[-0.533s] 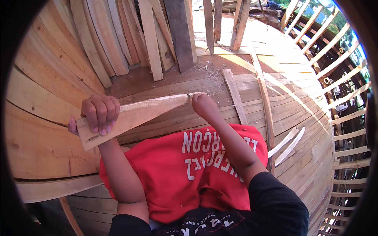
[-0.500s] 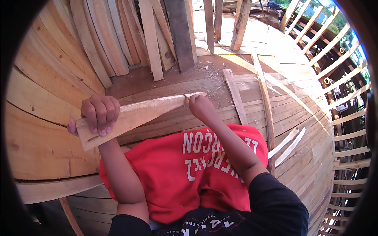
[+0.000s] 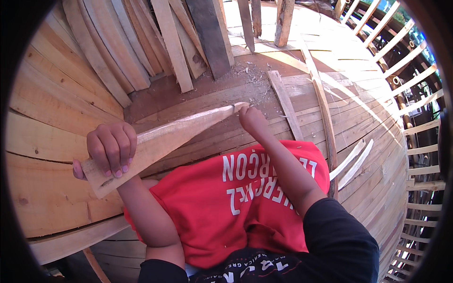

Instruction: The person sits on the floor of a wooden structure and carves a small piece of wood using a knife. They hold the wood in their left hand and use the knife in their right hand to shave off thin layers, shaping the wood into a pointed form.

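wooden wedge gripped by both hands.

Daylight, strong and warm. Direct sun falls across the upper middle and right, washing the pale deck planks near glare; detail thins there. Sky patch at top right corner is blown bright blue-white. Left side sits in open shade, curved wall boards evenly lit, grain readable. Soft shadow lies under the tapered wood piece and below the left hand; right hand lit evenly. Red cloth is saturated, no clipping. Heavy fisheye: straight planks and the rail slats bow toward the rim, black vignette rings the frame. Focus sharp at centre, softer and smeared at the edges. No clear motion blur.
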Tool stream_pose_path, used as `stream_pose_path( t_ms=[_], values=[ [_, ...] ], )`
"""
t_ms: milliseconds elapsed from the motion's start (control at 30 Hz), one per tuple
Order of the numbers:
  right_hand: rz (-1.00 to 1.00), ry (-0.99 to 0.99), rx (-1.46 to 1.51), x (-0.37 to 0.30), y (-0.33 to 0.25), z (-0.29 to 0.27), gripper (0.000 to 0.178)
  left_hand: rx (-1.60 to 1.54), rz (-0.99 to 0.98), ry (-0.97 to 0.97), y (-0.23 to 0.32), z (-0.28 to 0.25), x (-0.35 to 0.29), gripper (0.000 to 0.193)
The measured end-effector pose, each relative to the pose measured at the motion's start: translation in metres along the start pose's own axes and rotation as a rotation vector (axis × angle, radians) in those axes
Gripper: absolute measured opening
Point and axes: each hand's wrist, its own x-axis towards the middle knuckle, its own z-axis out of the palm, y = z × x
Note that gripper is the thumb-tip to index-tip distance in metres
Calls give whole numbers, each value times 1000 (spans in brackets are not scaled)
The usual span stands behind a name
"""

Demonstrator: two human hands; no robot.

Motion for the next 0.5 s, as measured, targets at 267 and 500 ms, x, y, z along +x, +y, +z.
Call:
stream_pose_path(
  t_ms=[267,500],
  values=[
    [-185,-69,-4,-34,-41,-12,53,-20,6,4,5,-6,-6,58],
    [-155,-118,43,-49,-63,-21,52,13,16,-23,7,-7,-3,59]
  ],
)
